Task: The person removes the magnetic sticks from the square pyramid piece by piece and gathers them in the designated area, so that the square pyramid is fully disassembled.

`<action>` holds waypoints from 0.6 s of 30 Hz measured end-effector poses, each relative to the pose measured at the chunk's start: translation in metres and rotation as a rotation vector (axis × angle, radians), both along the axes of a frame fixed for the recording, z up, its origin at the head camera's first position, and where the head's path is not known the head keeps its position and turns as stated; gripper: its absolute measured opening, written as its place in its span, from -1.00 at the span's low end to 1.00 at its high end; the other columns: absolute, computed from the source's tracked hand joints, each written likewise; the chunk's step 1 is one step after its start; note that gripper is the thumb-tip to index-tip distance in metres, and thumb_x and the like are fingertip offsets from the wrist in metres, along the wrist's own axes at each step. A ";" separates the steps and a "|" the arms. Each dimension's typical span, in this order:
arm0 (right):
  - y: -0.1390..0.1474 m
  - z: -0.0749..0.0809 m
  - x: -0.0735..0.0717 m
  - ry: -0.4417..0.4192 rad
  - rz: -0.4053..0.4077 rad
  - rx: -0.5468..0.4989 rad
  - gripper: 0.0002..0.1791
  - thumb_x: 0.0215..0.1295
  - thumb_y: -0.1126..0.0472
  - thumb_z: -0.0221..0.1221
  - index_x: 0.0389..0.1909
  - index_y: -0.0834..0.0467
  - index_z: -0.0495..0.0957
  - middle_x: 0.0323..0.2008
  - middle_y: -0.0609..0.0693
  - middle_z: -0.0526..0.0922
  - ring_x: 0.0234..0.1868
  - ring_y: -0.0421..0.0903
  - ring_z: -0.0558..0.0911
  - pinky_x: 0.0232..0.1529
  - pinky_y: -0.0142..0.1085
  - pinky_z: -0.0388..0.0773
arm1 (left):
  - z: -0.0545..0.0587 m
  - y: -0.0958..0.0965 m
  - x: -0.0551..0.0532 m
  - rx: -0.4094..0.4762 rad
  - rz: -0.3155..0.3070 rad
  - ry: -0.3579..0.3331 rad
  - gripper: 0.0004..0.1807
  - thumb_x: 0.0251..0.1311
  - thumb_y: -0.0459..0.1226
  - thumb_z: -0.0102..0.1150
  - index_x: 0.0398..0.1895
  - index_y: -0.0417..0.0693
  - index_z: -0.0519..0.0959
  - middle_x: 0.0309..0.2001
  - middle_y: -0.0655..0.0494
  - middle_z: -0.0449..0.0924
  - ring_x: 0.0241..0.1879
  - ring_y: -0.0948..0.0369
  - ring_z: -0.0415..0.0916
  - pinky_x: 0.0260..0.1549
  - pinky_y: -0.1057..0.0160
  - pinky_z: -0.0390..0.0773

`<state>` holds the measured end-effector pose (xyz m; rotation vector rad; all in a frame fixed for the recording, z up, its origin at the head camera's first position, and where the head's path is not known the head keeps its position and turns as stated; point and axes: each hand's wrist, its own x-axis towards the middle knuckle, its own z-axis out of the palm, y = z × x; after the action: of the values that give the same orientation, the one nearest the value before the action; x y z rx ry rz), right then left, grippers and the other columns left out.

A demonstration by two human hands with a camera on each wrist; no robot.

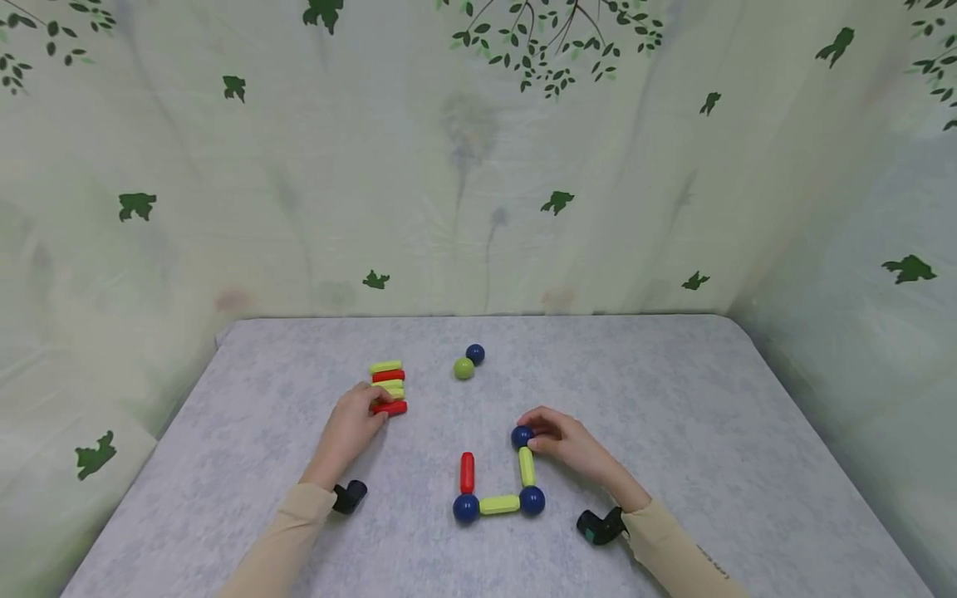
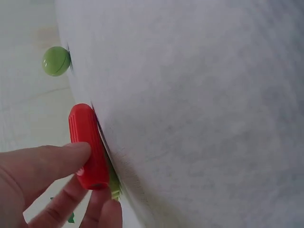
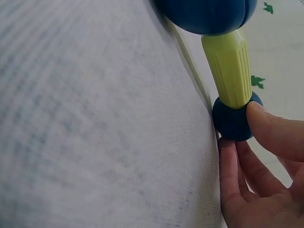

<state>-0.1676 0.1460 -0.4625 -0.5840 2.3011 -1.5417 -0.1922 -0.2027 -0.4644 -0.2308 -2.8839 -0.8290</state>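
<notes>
My left hand (image 1: 353, 430) is at the nearest piece in a row of rods, a red rod (image 1: 393, 408). Seen from the left wrist, the thumb presses on that red rod (image 2: 83, 122) and fingers curl behind it, pinching it. My right hand (image 1: 574, 453) grips a blue ball (image 1: 521, 437) between thumb and fingers. That ball (image 3: 230, 121) touches the end of a yellow-green rod (image 1: 527, 467). A corner blue ball (image 1: 532, 501), a second yellow-green rod (image 1: 499, 505), another blue ball (image 1: 466, 509) and an upright-pointing red rod (image 1: 467, 473) continue the U-shaped chain on the table.
Behind the left hand lie more rods, including a yellow-green rod (image 1: 385, 366) and a red rod (image 1: 388, 376). A green ball (image 1: 463, 369) and a loose blue ball (image 1: 475, 354) sit farther back on the grey table (image 1: 635, 374). A leaf-patterned curtain (image 1: 419, 208) stands behind it.
</notes>
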 end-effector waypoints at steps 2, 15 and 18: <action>-0.002 0.010 0.005 -0.006 0.000 0.002 -0.71 0.36 0.43 0.06 0.07 0.37 0.45 0.00 0.23 0.53 0.07 0.19 0.49 0.04 -0.06 0.44 | 0.000 0.000 -0.001 -0.017 0.021 0.000 -0.84 0.09 -0.47 0.29 -0.24 -0.21 0.59 -0.26 -0.06 0.46 -0.34 0.06 0.41 -0.32 0.09 0.49; -0.003 0.014 0.006 0.007 -0.001 0.000 -0.72 0.34 0.43 0.07 0.06 0.37 0.46 -0.02 0.22 0.54 0.05 0.18 0.50 0.03 -0.05 0.45 | 0.002 0.008 0.002 0.126 -0.145 0.059 -0.81 0.09 -0.50 0.26 -0.23 -0.17 0.57 -0.22 0.00 0.47 -0.22 0.07 0.46 -0.23 0.10 0.54; -0.003 0.014 0.006 0.005 -0.001 0.002 -0.72 0.34 0.44 0.07 0.05 0.37 0.46 -0.02 0.22 0.54 0.05 0.18 0.50 0.03 -0.05 0.45 | 0.005 0.019 0.010 0.231 -0.374 -0.080 -0.76 0.16 -0.45 0.24 -0.09 -0.17 0.57 -0.12 0.01 0.54 -0.18 0.10 0.51 -0.17 0.13 0.55</action>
<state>-0.1613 0.1431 -0.4486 -0.5869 2.3071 -1.5406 -0.1820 -0.1832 -0.4589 -0.7405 -2.8224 -1.2459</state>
